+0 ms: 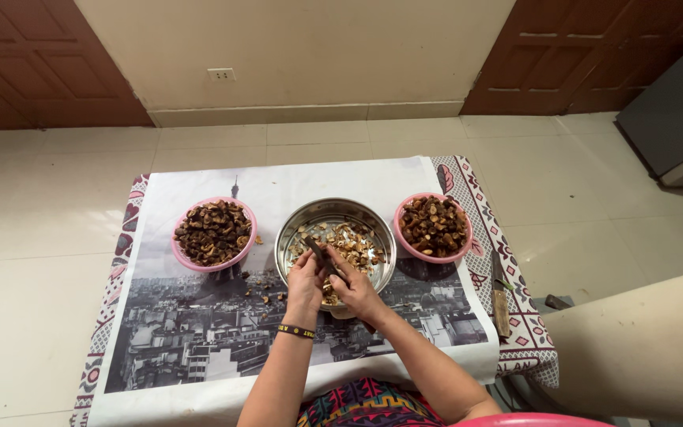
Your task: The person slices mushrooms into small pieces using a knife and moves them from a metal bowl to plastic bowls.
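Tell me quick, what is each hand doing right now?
Left hand: fingers closed around a dark knife blade over the metal bowl.
Right hand: fingers curled shut; what it holds cannot be told.

Small piece pinched between left hand (307, 278) and right hand (355, 291): too small to identify. Dark tool (322, 257) partly hidden by fingers.

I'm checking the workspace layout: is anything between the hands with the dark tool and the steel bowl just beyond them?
Nothing visible. The left hand and right hand hold the dark tool right over the near rim of the steel bowl.
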